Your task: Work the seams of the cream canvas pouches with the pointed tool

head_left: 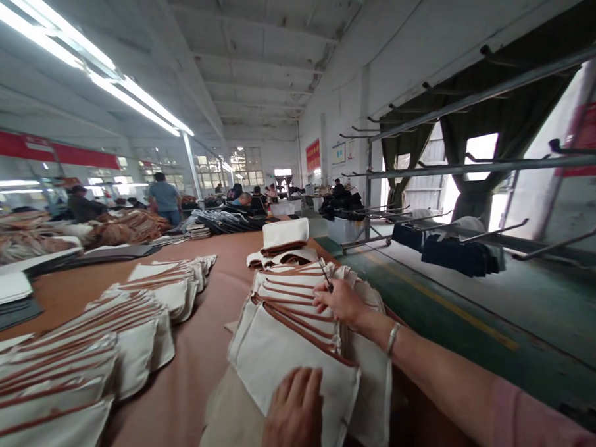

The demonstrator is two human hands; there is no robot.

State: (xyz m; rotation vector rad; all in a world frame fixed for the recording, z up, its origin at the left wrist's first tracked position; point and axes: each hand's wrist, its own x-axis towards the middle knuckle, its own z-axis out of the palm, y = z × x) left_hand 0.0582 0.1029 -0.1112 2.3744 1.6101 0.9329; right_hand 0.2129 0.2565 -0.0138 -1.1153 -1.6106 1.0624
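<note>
Cream fabric pieces with brown edges (292, 355) lie overlapped in a fanned stack in front of me. My left hand (294, 414) rests flat on the nearest piece, its fingers extended. Over the right side of the stack, my right hand (341, 301) has its fingers closed on a small dark pointed tool (329, 284), too small to identify. A bracelet is on that wrist. Behind the stack sits a folded cream bundle (285, 235).
More fanned cream pieces (139, 342) cover the left of the brown-topped table (197, 371). A metal rack (458, 168) with prongs stands at the right, beyond the green floor. Several people work in the background, one in a blue shirt (165, 196).
</note>
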